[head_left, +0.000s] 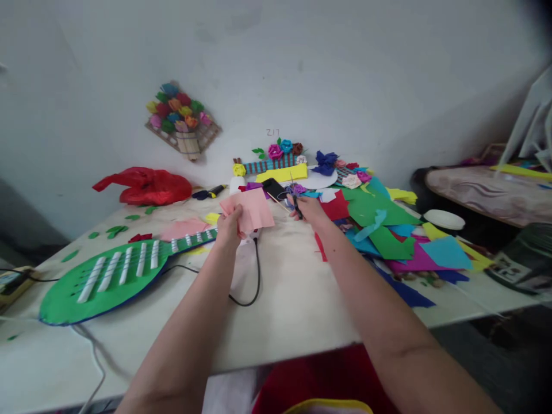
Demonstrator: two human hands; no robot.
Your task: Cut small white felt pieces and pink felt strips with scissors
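My left hand point(230, 224) grips a pale pink sheet of paper point(255, 210) by its left side, holding it up over the table. To the right, my right hand point(307, 208) is closed round the dark handles of a pair of scissors point(296, 206). Their thin blades point up and away from me, apart from the pink sheet. Between the two hands lies a thin wooden stick point(278, 201), close to a black phone-like object point(273, 187). Farther back is a folded yellow sheet point(282, 173).
A green lute-shaped craft point(107, 282) with white rolls lies at left, near a black cable point(259, 276). Coloured paper scraps point(379, 207) are heaped at right beside a dark glass jar point(524, 259). A red plastic bag point(150, 185) and a cutter knife point(210, 192) lie at the back.
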